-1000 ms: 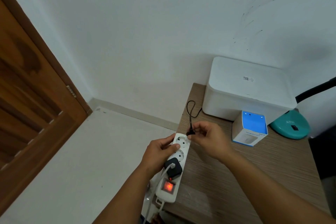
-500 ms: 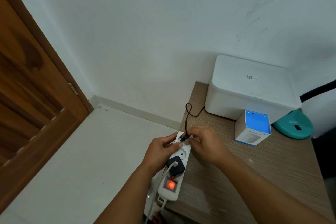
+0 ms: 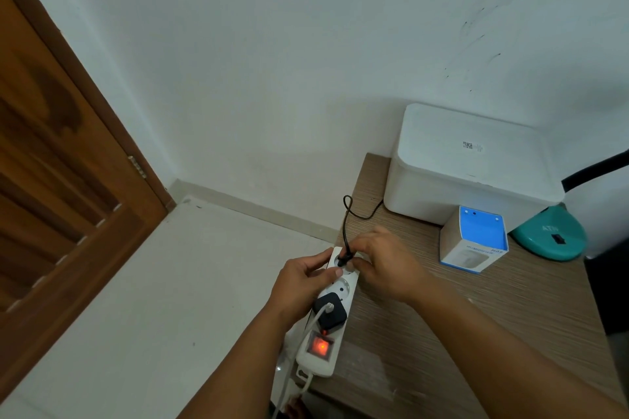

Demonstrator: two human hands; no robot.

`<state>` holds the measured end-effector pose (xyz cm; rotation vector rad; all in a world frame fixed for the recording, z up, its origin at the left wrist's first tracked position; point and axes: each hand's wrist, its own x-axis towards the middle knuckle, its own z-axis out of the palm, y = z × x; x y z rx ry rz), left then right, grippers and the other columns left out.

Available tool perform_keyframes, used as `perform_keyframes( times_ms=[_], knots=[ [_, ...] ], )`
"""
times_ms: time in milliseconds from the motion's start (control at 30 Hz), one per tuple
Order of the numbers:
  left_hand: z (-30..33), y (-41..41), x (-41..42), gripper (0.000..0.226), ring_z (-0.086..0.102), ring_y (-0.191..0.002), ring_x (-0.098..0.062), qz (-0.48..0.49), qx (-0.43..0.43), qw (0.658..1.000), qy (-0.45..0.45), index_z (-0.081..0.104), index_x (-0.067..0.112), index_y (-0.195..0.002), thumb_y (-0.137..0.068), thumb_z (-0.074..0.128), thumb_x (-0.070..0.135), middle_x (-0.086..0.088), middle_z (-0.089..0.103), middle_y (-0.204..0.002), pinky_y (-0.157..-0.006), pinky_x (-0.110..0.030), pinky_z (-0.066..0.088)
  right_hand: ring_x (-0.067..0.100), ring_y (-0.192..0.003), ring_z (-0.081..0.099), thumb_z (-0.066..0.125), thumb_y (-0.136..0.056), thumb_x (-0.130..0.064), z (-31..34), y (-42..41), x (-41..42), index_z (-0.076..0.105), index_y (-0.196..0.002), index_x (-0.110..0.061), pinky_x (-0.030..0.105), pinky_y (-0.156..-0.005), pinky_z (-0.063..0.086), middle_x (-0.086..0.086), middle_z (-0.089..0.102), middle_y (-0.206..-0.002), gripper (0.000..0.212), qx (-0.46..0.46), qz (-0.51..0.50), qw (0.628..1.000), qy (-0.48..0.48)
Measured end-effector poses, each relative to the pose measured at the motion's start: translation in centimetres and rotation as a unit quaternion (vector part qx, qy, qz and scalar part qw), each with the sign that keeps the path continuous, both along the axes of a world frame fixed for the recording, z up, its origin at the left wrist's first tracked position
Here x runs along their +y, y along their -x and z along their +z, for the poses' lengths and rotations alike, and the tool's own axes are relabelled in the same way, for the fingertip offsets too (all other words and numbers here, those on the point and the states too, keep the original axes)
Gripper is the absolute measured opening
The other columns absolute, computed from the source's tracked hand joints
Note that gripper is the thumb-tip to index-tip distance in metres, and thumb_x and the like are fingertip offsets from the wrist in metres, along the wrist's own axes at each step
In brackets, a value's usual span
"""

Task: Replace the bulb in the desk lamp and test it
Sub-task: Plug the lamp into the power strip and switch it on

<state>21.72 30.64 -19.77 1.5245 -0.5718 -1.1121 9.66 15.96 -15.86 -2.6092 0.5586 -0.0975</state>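
A white power strip point(image 3: 332, 323) lies along the left edge of the wooden table point(image 3: 459, 333), its red switch point(image 3: 320, 346) lit. My left hand point(image 3: 299, 281) grips the strip's far end. My right hand point(image 3: 384, 265) pinches a small black plug point(image 3: 343, 259) at the strip's farthest socket. The plug's black cord point(image 3: 347, 214) loops back toward the white box. The teal lamp base point(image 3: 549, 233) sits at the right, with its black neck point(image 3: 594, 169) rising out of view. No bulb is visible.
A white lidded box point(image 3: 469, 163) stands against the wall. A small blue-and-white carton point(image 3: 474, 238) sits in front of it. A black adapter point(image 3: 329, 311) with a white cable occupies a nearer socket. A wooden door point(image 3: 61, 180) is at the left, pale floor below.
My right hand brought the black plug down from just above the strip to its farthest socket. My left hand kept its hold on the strip.
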Motion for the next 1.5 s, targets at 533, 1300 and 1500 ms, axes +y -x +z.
perform_keyframes(
  times_ms=[533, 1300, 1500],
  knots=[
    [-0.3, -0.3, -0.2, 0.043, 0.073, -0.101, -0.013, -0.008, 0.007, 1.0, -0.004, 0.065, 0.025, -0.13, -0.089, 0.073, 0.013, 0.003, 0.077, -0.108, -0.08, -0.023, 0.056, 0.004, -0.088, 0.039, 0.058, -0.093, -0.032, -0.9, 0.5, 0.1, 0.066, -0.102, -0.035, 0.029, -0.074, 0.036, -0.021, 0.06, -0.095, 0.013, 0.005, 0.001, 1.0, 0.024],
    [2.8, -0.3, 0.2, 0.037, 0.064, -0.091, 0.008, -0.04, -0.237, 0.965, -0.102, 0.064, 0.027, -0.132, -0.096, 0.065, 0.034, 0.007, 0.067, -0.128, -0.079, -0.006, 0.045, 0.005, -0.109, 0.048, 0.061, -0.089, -0.034, -1.0, 2.7, 1.9, 0.051, -0.13, -0.036, 0.028, -0.094, 0.044, -0.014, 0.052, -0.12, 0.042, -0.003, -0.1, 0.993, -0.058],
    [6.9, 0.1, 1.4, 0.042, 0.06, -0.12, -0.011, -0.044, -0.341, 0.932, -0.112, 0.06, 0.026, -0.136, -0.096, 0.064, 0.035, 0.004, 0.062, -0.137, -0.099, -0.022, 0.041, 0.008, -0.115, 0.052, 0.059, -0.086, -0.027, -0.1, 8.2, 2.5, 0.051, -0.132, -0.034, 0.03, -0.1, 0.045, -0.011, 0.054, -0.126, 0.047, -0.035, -0.153, 0.985, -0.075]
  ],
)
